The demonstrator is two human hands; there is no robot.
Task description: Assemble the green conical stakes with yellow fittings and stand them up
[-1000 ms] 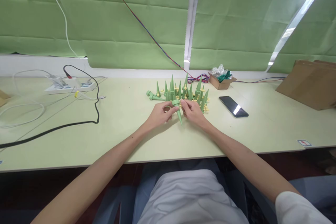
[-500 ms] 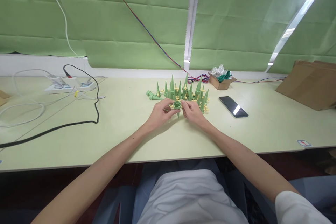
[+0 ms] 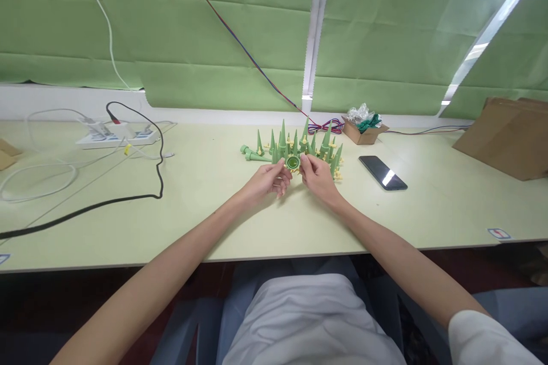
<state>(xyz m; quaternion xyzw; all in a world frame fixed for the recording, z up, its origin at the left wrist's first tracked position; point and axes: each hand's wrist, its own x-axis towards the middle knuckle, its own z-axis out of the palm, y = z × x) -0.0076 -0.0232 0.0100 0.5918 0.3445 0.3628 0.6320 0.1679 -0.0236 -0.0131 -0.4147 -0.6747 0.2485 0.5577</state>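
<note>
Between my two hands is a green plastic watering spike, its round open end tilted up toward me and its lower part hidden. My right hand pinches the right side of its rim with thumb and fingers. On the left side, the thumb and curled fingers of my left hand close in at the rim; the exact contact is hard to make out. Just behind stands a cluster of similar green spikes with small yellow valve parts. A couple of spikes lie on their sides at the cluster's left.
A black phone lies to the right. Behind it stands a small cardboard box with plastic wrap and green material. A large cardboard piece is at far right. A power strip and a black cable occupy the left.
The spike has tipped so that its open end faces me more. My left fingers have moved down and curled below it, while the right hand keeps its pinch.
</note>
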